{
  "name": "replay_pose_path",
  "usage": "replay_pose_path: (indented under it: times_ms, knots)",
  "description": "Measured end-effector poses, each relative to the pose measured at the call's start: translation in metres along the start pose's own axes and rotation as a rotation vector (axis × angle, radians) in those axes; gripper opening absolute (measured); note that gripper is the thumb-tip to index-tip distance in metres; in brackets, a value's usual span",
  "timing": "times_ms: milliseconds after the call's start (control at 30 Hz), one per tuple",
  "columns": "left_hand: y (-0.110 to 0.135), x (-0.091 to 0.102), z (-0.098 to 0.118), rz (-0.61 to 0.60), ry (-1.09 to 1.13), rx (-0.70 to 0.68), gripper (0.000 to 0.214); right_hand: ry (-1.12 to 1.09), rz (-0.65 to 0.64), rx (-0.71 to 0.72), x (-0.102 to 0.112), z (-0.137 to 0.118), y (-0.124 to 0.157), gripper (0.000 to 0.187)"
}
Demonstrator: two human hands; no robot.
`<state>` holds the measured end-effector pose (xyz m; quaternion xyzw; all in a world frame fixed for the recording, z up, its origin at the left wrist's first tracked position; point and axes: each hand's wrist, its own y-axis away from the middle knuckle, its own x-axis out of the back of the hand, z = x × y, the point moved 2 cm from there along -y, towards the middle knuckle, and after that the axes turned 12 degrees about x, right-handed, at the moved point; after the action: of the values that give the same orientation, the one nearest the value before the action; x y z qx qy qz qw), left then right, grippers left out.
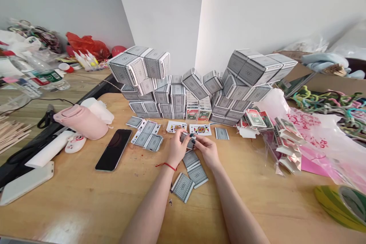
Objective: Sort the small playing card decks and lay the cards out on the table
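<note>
My left hand (176,149) and my right hand (206,148) meet at the middle of the wooden table (85,206). Together they grip a small stack of grey-backed playing cards (187,139). A red string circles my left wrist. Just beyond the hands lie two face-up cards (200,129). Below the hands, between my forearms, sit small piles of face-down cards (191,171). More face-down cards (147,137) lie to the left of my hands.
A wall of stacked grey card boxes (177,91) stands at the table's back. A black phone (113,149), a pink bottle (81,121) and a white case lie at left. Flattened card cartons (286,137), pink plastic bags and a green tape roll (343,204) lie at right.
</note>
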<state>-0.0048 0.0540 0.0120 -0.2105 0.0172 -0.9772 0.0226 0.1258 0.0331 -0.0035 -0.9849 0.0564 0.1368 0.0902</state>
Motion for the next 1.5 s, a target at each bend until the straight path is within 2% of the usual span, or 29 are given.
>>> replay_pose_path:
  times_ms: [167,333,767,933,1100,1300,1500]
  knots:
    - [0.003,-0.001,0.004,-0.054,0.034,-0.009,0.020,0.058,0.062,0.015,0.002,0.002,-0.001,0.028]
    - [0.005,-0.002,0.008,-0.078,0.025,-0.071,0.020,0.048,0.065,0.003,0.005,0.000,0.000,0.024]
    - [0.007,-0.006,0.009,-0.102,0.011,-0.080,0.022,0.122,0.102,-0.006,0.009,0.003,0.005,0.020]
    - [0.009,-0.006,0.010,-0.112,0.048,-0.055,0.022,0.088,0.117,-0.003,0.007,0.005,0.004,0.023]
    - [0.010,-0.012,0.007,-0.211,0.125,0.014,0.026,0.065,0.129,0.085,0.006,0.005,0.001,0.026]
    - [0.013,-0.017,0.007,-0.182,0.004,-0.051,0.020,0.229,0.051,0.152,0.006,0.008,0.003,0.028]
    - [0.015,-0.015,0.009,-0.152,-0.011,-0.062,0.021,0.309,0.000,0.136,0.005,0.008,0.003,0.031]
